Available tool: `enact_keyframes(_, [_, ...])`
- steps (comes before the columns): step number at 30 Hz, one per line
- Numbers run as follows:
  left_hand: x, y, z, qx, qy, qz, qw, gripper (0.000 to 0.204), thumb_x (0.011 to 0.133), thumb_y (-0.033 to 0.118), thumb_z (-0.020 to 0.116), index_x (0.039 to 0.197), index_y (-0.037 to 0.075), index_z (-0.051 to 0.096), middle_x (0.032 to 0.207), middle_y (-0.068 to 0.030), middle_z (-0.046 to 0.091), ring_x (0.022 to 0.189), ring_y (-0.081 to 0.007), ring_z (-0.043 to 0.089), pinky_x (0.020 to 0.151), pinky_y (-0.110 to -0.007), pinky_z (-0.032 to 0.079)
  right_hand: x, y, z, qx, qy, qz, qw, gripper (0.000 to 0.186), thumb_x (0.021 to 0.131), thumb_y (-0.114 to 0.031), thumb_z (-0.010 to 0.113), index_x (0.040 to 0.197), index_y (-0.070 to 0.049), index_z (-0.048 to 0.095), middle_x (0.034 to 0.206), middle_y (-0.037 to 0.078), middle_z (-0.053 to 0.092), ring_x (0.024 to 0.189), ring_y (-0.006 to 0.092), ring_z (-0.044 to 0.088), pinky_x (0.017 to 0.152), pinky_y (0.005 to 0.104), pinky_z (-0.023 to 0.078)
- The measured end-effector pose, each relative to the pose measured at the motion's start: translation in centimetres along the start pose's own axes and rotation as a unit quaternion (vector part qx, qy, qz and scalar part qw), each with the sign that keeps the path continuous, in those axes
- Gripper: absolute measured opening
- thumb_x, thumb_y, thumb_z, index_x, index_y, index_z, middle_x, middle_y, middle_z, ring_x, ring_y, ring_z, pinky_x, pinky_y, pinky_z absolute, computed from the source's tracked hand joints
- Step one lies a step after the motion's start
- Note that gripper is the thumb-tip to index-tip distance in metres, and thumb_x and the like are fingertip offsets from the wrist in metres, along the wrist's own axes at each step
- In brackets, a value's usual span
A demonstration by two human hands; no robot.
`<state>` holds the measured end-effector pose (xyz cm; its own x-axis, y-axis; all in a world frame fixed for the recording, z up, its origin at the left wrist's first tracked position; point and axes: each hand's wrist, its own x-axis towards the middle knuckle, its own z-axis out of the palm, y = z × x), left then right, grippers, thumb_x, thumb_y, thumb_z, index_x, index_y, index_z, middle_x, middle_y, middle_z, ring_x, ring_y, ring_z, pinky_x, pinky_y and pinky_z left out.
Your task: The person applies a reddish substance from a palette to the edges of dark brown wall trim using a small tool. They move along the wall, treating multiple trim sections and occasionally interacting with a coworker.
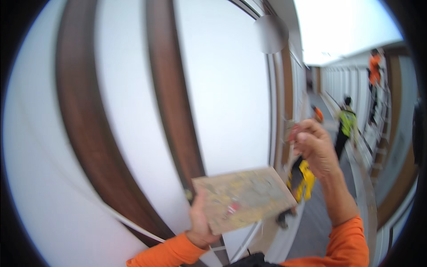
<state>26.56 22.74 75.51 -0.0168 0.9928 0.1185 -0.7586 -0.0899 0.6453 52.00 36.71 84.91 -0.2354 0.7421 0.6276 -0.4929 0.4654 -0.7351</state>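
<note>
My left hand (201,221) grips the left edge of a rectangular board (213,198), held tilted near the wall. Patches of grey and yellowish paste (262,191) smear its upper face, and a small red-and-white piece (233,208) lies on it. My right hand (318,149) is raised to the right of the board, apart from it. Its fingers pinch a small red tool (293,132) that is blurred by motion; its exact kind is unclear. Orange sleeves cover both my forearms.
White wall panels (222,89) with dark brown wooden strips (171,75) stand close on the left. Along the corridor are a person in a yellow-green vest (347,122), a person in orange (374,69) on a ladder (383,133), and someone in yellow (305,180) low beyond my right hand.
</note>
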Motion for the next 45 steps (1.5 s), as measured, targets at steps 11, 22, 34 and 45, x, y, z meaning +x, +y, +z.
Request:
enact_keyframes(11, [-0.2, 2.8, 1.4, 0.046, -0.013, -0.028, 0.998, 0.074, 0.105, 0.060, 0.029, 0.152, 0.002, 0.034, 0.148, -0.0209, 0.046, 0.135, -0.0362, 0.049, 0.111, -0.053, 0.043, 26.0, -20.7, 22.5, -0.270, 0.035, -0.622, 0.734, 0.028, 0.093, -0.017, 0.070, 0.120, -0.008, 0.071, 0.103, 0.010, 0.076, 0.094, 0.0187, 0.071, 0.088, 0.0292, 0.055])
enact_keyframes(22, [0.7, 3.4, -0.5, 0.013, 0.017, -0.100, 0.995, 0.073, 0.106, 0.059, 0.027, 0.150, 0.002, 0.035, 0.147, -0.0194, 0.047, 0.136, -0.0337, 0.049, 0.112, -0.052, 0.042, 33.6, -29.5, 40.6, -0.411, 0.209, -0.677, 0.573, 0.022, 0.096, -0.014, 0.054, 0.099, -0.011, 0.075, 0.095, 0.016, 0.075, 0.092, 0.0350, 0.072, 0.081, 0.0471, 0.057])
enact_keyframes(34, [-1.5, 5.3, 3.1, 0.023, 0.031, -0.122, 0.992, 0.071, 0.107, 0.057, 0.026, 0.151, 0.002, 0.035, 0.148, -0.0188, 0.047, 0.136, -0.0337, 0.049, 0.110, -0.050, 0.044, 36.2, -31.2, 45.7, -0.483, 0.229, -0.681, 0.500, 0.022, 0.091, -0.009, 0.056, 0.095, -0.012, 0.077, 0.094, 0.017, 0.074, 0.091, 0.0344, 0.072, 0.080, 0.0468, 0.057])
enact_keyframes(45, [-1.1, 4.8, 1.8, 0.025, 0.019, -0.117, 0.993, 0.075, 0.106, 0.060, 0.025, 0.152, 0.001, 0.035, 0.148, -0.0194, 0.047, 0.137, -0.0337, 0.048, 0.113, -0.050, 0.042, 35.4, -32.5, 44.2, -0.461, 0.231, -0.699, 0.496, 0.022, 0.091, -0.008, 0.057, 0.094, -0.016, 0.078, 0.092, 0.014, 0.075, 0.092, 0.0306, 0.072, 0.081, 0.0455, 0.057])
